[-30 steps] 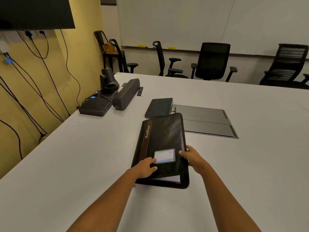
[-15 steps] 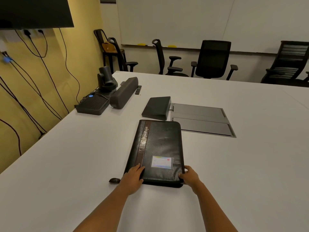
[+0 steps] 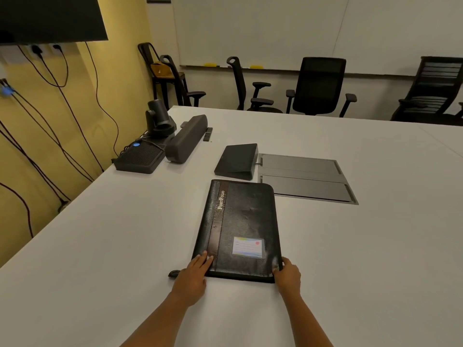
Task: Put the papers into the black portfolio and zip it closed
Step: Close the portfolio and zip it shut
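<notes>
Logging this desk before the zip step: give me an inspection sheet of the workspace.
Surface: white table, flat.
Job's things: black portfolio lies closed and flat; papers not in view; zipped or not, cannot tell.
Clutter: conference camera, speaker bar, black box, touch panel, cable hatch.
Grippers: left hand rests straight fingers on the near left corner; right hand grips the near right corner.
Cables: black cables hang down the yellow wall.
Surroundings: office chairs, whiteboard, wall screen.
</notes>
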Available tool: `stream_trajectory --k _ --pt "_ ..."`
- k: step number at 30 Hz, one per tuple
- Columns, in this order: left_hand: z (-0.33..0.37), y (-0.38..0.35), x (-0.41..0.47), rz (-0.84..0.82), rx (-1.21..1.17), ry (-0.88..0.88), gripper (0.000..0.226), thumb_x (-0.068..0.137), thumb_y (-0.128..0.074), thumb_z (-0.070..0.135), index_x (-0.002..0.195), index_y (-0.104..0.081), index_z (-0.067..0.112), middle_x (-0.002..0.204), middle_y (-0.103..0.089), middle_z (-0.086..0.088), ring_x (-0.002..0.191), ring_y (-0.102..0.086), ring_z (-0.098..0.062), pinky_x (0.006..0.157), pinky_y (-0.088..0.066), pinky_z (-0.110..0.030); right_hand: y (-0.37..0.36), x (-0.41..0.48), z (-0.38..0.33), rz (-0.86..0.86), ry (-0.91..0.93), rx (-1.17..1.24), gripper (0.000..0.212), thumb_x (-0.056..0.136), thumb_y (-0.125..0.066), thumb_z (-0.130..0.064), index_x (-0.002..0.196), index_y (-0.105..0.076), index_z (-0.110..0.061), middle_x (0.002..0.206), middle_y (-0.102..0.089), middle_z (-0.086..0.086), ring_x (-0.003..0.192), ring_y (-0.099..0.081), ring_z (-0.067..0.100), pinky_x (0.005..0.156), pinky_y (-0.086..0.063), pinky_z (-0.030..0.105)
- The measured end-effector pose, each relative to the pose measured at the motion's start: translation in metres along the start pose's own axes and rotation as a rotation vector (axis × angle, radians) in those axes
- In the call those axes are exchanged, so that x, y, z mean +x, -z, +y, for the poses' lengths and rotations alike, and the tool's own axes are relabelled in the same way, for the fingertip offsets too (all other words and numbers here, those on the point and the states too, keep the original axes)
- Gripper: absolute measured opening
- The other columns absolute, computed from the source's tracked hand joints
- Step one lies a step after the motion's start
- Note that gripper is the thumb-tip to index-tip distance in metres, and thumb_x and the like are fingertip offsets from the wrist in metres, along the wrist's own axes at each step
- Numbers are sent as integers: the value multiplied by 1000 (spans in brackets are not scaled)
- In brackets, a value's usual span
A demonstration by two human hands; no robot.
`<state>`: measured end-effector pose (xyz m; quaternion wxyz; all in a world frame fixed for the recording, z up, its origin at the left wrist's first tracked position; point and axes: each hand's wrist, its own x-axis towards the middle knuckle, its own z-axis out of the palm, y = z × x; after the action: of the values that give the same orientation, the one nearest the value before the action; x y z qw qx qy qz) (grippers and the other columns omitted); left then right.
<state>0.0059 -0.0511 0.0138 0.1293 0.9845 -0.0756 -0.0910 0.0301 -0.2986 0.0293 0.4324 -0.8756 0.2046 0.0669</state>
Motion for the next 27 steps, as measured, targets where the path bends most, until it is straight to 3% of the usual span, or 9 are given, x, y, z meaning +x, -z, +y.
stream_trajectory --k 4,11,16,23,27 --pt "-2 2 0 -23 -30 -25 64 97 -36 12 152 -5 23 161 6 4 149 -1 -12 103 -40 -22 0 -3 1 20 -30 -22 45 91 -57 -10 134 -45 -2 126 -46 22 108 -57 35 97 -45 36" --pt "-7 5 -4 -26 -80 -55 64 97 -37 8 152 -8 21 161 5 2 149 -2 -13 94 -43 -18 0 -8 1 22 -15 -85 44 92 -55 -12 134 -45 0 127 -46 23 113 -53 35 99 -43 37" --pt "-12 5 -12 50 -121 -7 59 98 -37 6 151 -15 19 161 -3 -1 147 -15 -12 102 -42 -22 -6 -17 0 78 -28 -75 39 93 -53 -11 129 -47 3 127 -46 24 111 -54 35 97 -44 37" --pt "-30 3 -22 217 -186 239 52 98 -40 11 148 -26 18 146 -40 1 130 -43 -13 104 -37 -22 -24 -35 -2 210 -138 158 48 86 -64 -10 128 -47 5 126 -47 26 111 -53 40 99 -43 42" --pt "-40 5 -22 205 -253 282 36 98 -46 16 134 -49 15 131 -56 -2 120 -53 -16 102 -41 -24 -41 -44 -12 295 -318 428 46 85 -65 -6 124 -45 9 122 -54 28 110 -54 42 96 -45 45"
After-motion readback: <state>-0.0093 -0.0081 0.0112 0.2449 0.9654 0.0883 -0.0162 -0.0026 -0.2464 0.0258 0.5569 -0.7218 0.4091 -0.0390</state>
